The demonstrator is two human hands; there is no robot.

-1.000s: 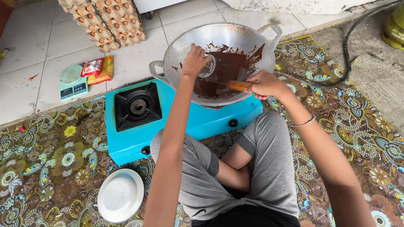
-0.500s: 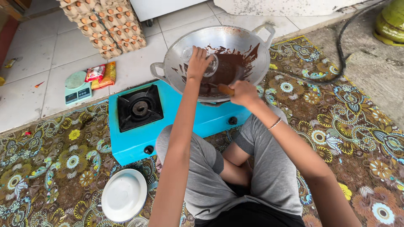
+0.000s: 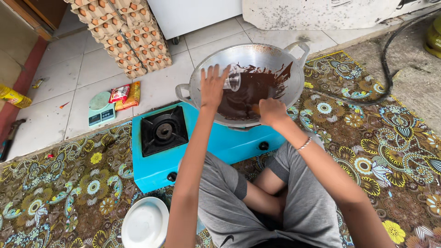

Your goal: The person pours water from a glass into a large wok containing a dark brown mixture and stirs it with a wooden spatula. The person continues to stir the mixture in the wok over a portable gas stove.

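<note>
Brown batter (image 3: 248, 94) sits in our wok (image 3: 275, 55) on the blue stove (image 3: 216, 138), our left hand (image 3: 212, 87) tipping a clear glass (image 3: 233, 81) over it, our right hand (image 3: 272, 111) gripping the stirrer's wooden handle (image 3: 255, 109).

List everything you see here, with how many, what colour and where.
wok: one, silver, on the stove's right burner, brown mix inside
glass: one, clear, tipped over the wok
stove: one, blue, on the mat
bowl: one, white, on the mat
scale: one, pale green, on the tiles
packets: two, red and orange, beside the scale
egg trays: one stack, brown, far left
hose: one, black, right
left hand: holds the glass
right hand: grips a handle in the mix
</note>
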